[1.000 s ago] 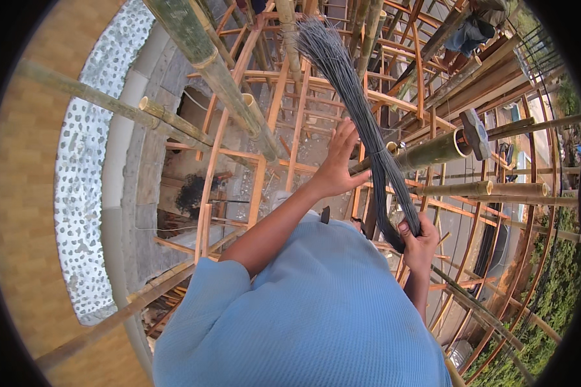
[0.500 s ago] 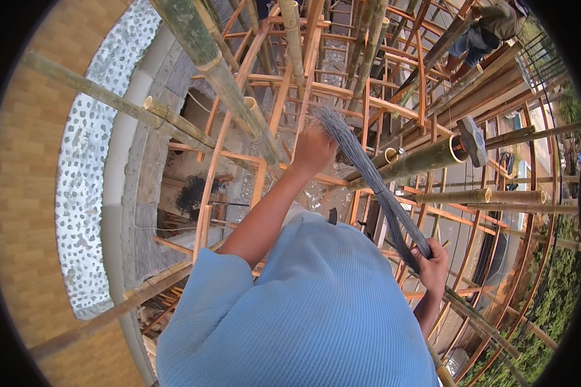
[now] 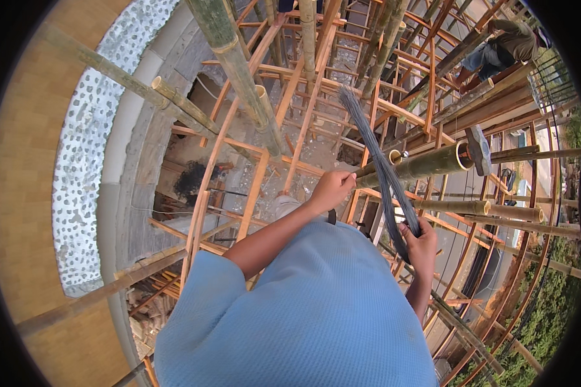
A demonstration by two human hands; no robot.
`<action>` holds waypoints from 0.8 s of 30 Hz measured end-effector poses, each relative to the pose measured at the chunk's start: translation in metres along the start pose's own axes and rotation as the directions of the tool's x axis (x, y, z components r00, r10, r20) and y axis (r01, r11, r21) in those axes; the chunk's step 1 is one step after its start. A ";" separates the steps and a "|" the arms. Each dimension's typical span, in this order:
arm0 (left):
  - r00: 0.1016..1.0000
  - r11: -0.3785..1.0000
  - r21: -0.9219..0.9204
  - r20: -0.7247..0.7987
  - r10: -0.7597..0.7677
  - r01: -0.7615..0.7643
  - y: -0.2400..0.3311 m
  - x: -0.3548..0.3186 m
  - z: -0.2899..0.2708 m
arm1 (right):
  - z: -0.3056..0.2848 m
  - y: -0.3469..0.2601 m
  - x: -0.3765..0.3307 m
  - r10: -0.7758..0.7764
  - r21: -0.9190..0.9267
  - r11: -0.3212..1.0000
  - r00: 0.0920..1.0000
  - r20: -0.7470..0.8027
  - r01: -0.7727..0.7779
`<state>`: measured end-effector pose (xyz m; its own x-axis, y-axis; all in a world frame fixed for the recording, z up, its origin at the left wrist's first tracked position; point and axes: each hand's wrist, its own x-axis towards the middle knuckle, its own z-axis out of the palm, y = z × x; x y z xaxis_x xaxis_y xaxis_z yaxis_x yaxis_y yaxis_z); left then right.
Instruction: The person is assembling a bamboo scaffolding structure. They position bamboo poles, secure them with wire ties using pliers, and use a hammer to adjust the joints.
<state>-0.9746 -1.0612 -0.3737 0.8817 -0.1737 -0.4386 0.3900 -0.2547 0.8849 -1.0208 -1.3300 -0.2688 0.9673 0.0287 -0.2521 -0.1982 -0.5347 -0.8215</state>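
My right hand (image 3: 421, 246) is closed round the folded lower end of a bundle of thin grey tie wire (image 3: 372, 132). The bundle slants up and away to the left, its loose far ends standing free. To the left of the wire is my left hand (image 3: 332, 192), its thumb and fingers pinched together, apart from the bundle. Whether a single strand sits in that pinch is too small to make out. Behind the wire runs a thick bamboo pole (image 3: 431, 163). A hammer (image 3: 478, 149) rests with its grey head against the pole's open end.
Bamboo uprights (image 3: 226, 51) and orange timber strips (image 3: 255, 187) form scaffolding around me, with gaps down to a rubble-strewn floor (image 3: 316, 145). On the left is a ledge with a spotted strip (image 3: 87, 168). Another person (image 3: 507, 48) crouches at the far right. Green plants (image 3: 549, 309) grow below right.
My left hand has come away from the wire's far ends and back toward my body. The bundle has tipped more upright, and my right hand has shifted slightly left and up.
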 end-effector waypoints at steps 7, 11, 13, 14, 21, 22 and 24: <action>0.383 0.273 0.602 0.060 0.922 -0.751 0.068 -0.047 -0.004 | 0.041 -0.028 0.029 -0.147 -0.586 0.749 0.939 0.311 0.311; 0.846 0.699 0.529 0.488 0.215 -0.482 0.043 -0.042 -0.011 | 0.053 -0.070 0.026 -0.150 -0.509 0.693 0.793 0.591 0.510; 0.872 0.776 0.488 0.465 0.156 -0.399 0.042 -0.056 -0.020 | 0.046 -0.082 0.028 -0.198 -0.406 0.732 0.740 0.643 0.548; 0.880 0.810 0.466 0.460 0.122 -0.356 0.041 -0.065 -0.025 | 0.040 -0.075 0.033 -0.283 -0.326 0.753 0.729 0.624 0.571; 0.926 0.886 0.271 0.104 0.362 -0.377 -0.028 -0.092 -0.005 | 0.043 -0.060 0.033 -0.314 -0.088 0.885 0.725 0.613 0.457; 0.924 0.899 0.216 0.047 0.380 -0.381 -0.024 -0.097 -0.005 | 0.047 -0.058 0.032 -0.402 -0.063 0.841 0.698 0.593 0.538; 0.887 0.869 0.220 -0.033 0.460 -0.442 -0.012 -0.101 -0.002 | 0.049 -0.064 0.025 -0.484 -0.038 0.797 0.675 0.556 0.603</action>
<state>-1.0682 -1.0382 -0.3399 0.9706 -0.2395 0.0230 -0.1093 -0.3538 0.9289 -0.9922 -1.2535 -0.2480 0.6610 0.7483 -0.0570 0.4309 -0.4407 -0.7875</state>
